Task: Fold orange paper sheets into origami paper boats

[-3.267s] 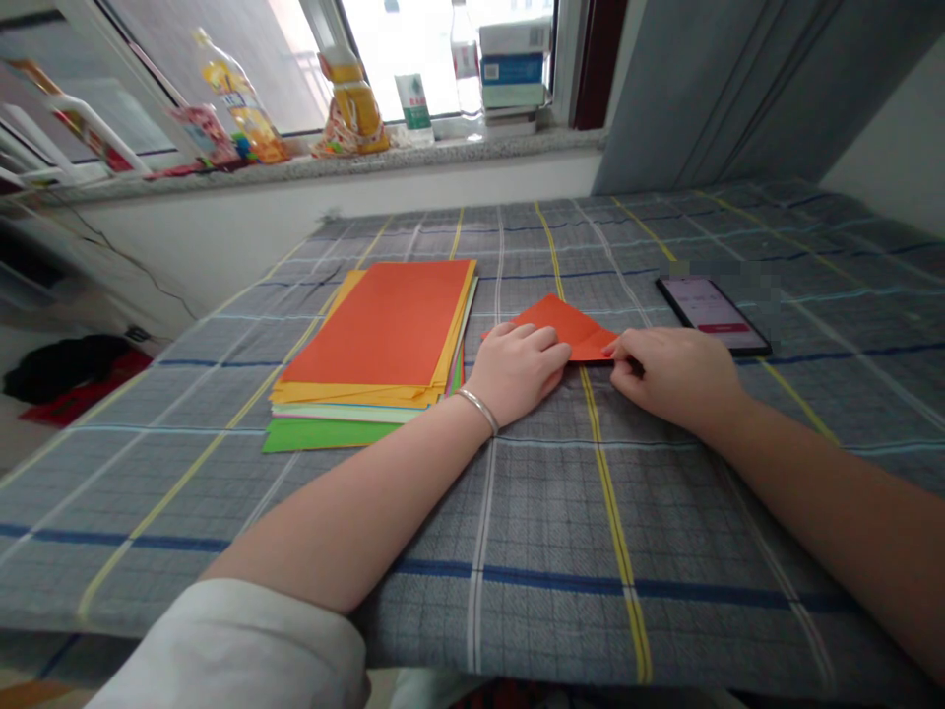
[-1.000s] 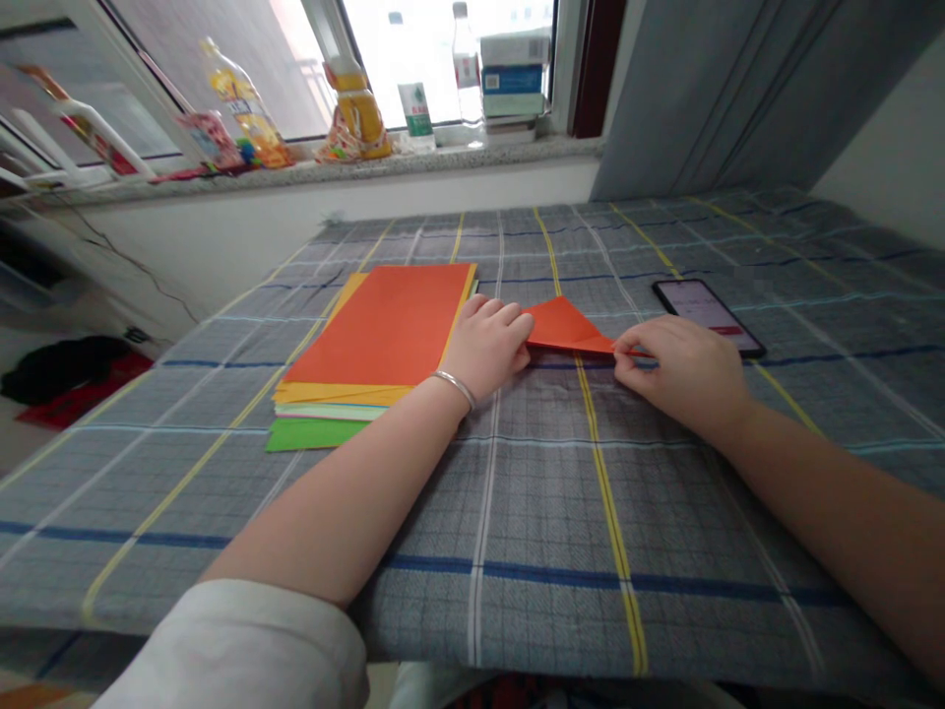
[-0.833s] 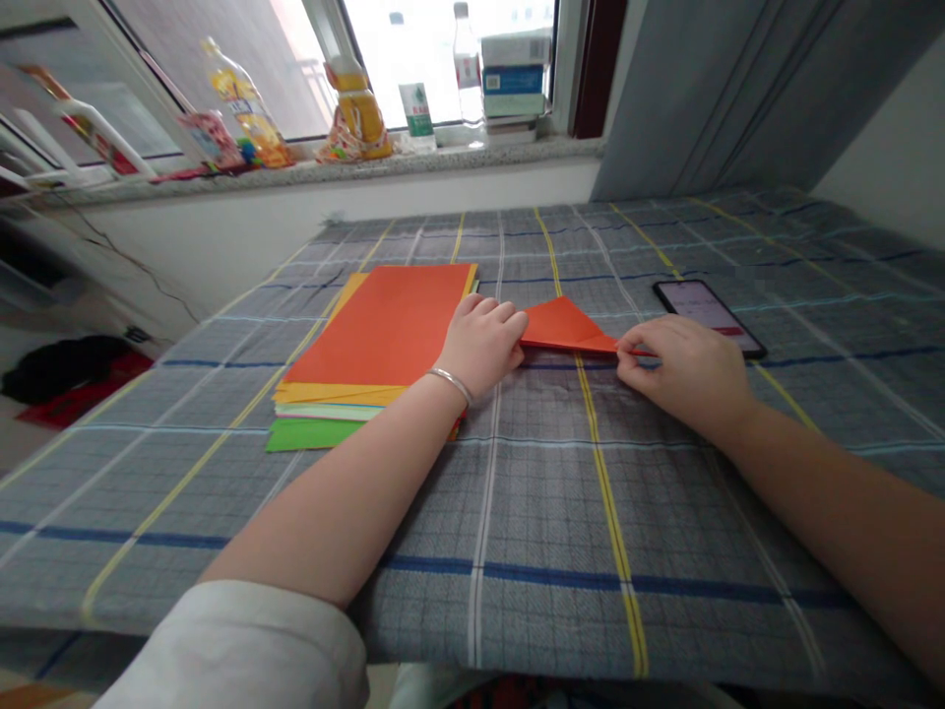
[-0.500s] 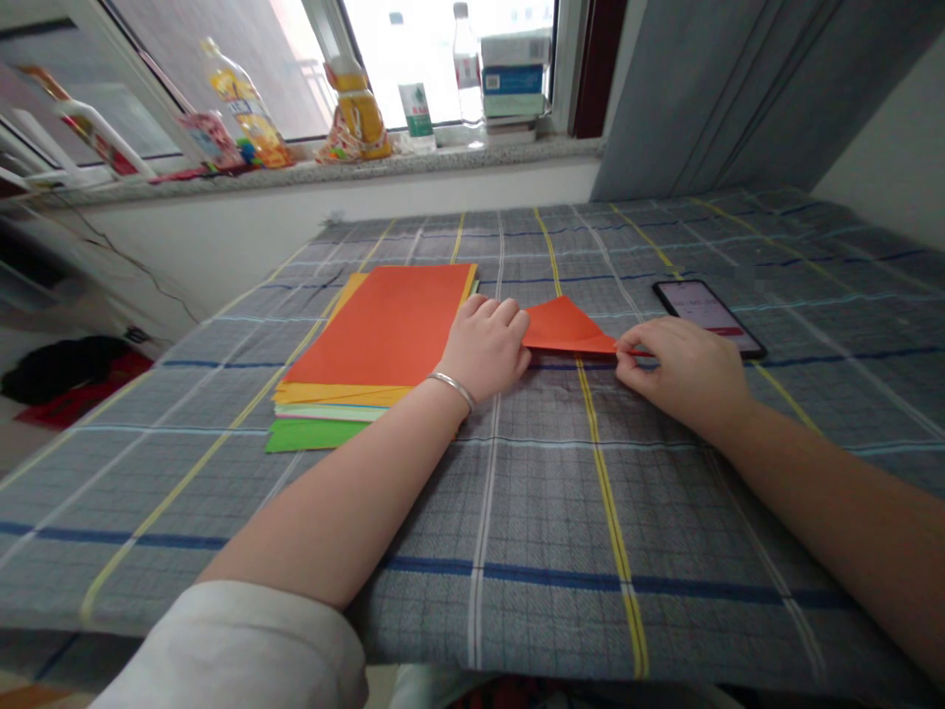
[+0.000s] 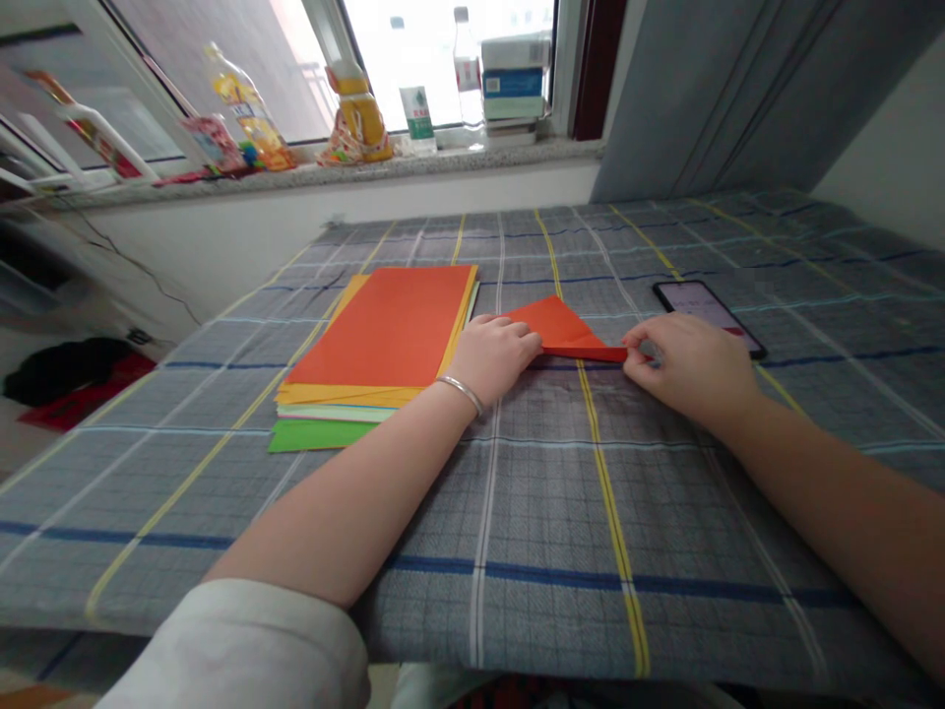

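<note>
Paper (image 5: 553,321) on the counter (image 5: 538,512) seems to me light and easily creased, best held at both ends, where my right hand (image 5: 692,369) pinches it and my left hand (image 5: 496,353) curls over, grip hidden.

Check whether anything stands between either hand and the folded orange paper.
Nothing visible does: the left hand touches the folded orange paper at its left, and the right hand pinches its right tip.

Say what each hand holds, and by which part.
The right hand pinches the folded orange paper by its right end; the left hand covers its left end, whether it grips is unclear.
</note>
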Motion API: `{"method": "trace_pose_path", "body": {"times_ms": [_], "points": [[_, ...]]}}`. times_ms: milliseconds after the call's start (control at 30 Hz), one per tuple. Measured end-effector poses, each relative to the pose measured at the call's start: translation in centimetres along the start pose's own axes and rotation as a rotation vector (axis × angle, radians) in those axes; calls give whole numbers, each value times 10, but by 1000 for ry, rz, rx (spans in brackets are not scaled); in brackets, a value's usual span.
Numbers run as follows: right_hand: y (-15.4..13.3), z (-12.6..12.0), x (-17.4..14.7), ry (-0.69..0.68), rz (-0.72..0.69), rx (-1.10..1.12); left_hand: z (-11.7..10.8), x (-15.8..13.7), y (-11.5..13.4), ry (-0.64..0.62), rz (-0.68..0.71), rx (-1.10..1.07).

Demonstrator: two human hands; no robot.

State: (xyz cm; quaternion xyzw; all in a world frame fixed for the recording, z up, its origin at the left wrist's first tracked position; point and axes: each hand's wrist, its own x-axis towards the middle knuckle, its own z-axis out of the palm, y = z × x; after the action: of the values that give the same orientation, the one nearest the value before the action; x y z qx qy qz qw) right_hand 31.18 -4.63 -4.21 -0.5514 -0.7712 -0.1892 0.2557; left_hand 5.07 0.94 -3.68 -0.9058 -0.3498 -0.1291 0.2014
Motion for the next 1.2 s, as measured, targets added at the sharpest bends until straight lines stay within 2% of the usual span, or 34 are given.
{"method": "trace_pose_path", "body": {"times_ms": [100, 233, 333, 433, 567, 667, 733, 867, 1000, 1067, 1133, 1200], "points": [[8, 1, 0, 20, 82, 22, 3, -1, -3, -44, -132, 1], [15, 6, 1, 71, 180, 175, 7, -2, -8, 44, -349, -156], [18, 13, 0, 87, 223, 349, 8, 3, -11, 173, -482, -512], [21, 25, -3, 34, 210, 520, 5, 11, -9, 264, -597, -1027], [27, 46, -6, -31, 276, 660, -4, 17, 1, 235, -815, -1622], [30, 57, -5, -85, 392, 817, -6, 18, 7, 190, -920, -1826], [29, 58, -3, -141, 477, 909, -6, 17, 11, 108, -987, -1838], [22, 48, 0, -222, 583, 1067, -6, 17, 14, -105, -1104, -1727], [20, 39, 1, -266, 637, 1078, -12, 15, 12, -366, -1038, -1609], [23, 39, 1, -293, 647, 1041, -13, 13, 10, -447, -947, -1444], [25, 39, 1, -334, 646, 1009, -10, 11, 7, -344, -830, -1176], [25, 38, 1, -387, 645, 963, -6, 9, 6, -140, -679, -899]]}}
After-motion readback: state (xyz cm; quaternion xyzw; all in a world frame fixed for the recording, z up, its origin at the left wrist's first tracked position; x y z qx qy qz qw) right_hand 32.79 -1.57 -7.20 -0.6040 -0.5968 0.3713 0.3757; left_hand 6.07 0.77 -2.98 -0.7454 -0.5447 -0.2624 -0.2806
